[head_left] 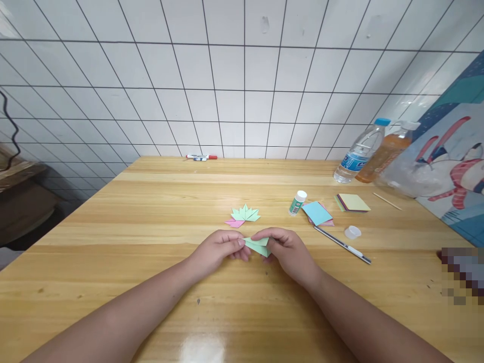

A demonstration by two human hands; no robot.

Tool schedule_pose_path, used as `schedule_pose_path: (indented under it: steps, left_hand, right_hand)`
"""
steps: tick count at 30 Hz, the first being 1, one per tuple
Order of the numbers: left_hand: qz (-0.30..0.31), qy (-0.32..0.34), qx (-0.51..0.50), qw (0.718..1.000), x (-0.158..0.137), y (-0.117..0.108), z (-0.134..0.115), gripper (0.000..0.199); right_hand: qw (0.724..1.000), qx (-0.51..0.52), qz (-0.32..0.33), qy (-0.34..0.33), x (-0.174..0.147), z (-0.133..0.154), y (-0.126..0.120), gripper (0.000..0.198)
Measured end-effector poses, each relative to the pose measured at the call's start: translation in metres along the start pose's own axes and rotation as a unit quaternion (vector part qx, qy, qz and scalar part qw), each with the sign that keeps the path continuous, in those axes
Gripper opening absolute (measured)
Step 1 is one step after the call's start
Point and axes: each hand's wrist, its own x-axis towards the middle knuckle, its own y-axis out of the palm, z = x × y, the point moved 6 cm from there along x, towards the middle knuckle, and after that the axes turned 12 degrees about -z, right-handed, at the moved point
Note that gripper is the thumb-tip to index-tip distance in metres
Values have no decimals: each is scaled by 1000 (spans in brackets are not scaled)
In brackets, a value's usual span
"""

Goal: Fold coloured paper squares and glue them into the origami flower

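A folded piece of light green paper (pixel 257 247) is held between both hands above the wooden table (pixel 170 201). My left hand (pixel 227 245) pinches its narrow left tip with thumb and fingers. At the wider right end, my right hand (pixel 283 245) grips the paper, its thumb and fingers hiding part of the edge. Just beyond the hands lies a green folded-paper piece with several points (pixel 245 214), like a fan of petals. A pink folded piece (pixel 235 223) sits at its lower left, touching or partly under it.
A glue stick (pixel 298 203) stands by blue paper squares (pixel 317 213) and a paper stack (pixel 353 202). A utility knife (pixel 342 244), a clear cap (pixel 353 232) and a thin stick (pixel 387 201) lie right. Two bottles (pixel 361 154) stand behind; markers (pixel 202 157) lie by the wall.
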Motion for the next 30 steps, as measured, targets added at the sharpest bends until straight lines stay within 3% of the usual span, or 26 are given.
schedule_pose_path:
  steps: [4, 10, 14, 17, 22, 30]
  left_hand:
    - [24, 9, -24, 999, -2, -1, -3, 31]
    - [9, -7, -9, 1000, 1, 0, -1, 37]
    - [-19, 0, -1, 1000, 2, 0, -1, 35]
    - [-48, 37, 68, 996, 0, -2, -4, 33]
    - [-55, 100, 203, 972, -5, 2, -8, 31]
    - [-39, 114, 213, 970, -7, 4, -10, 28]
  right_hand:
    - [999, 20, 17, 19, -1, 0, 3, 23]
    - [998, 36, 32, 35, -3, 0, 4, 20]
    - [995, 57, 49, 60, -4, 0, 4, 30]
    - [992, 87, 61, 72, -7, 2, 5, 41]
    - [997, 11, 12, 74, -5, -2, 4, 44]
    - [997, -64, -37, 28, 3, -5, -5, 22]
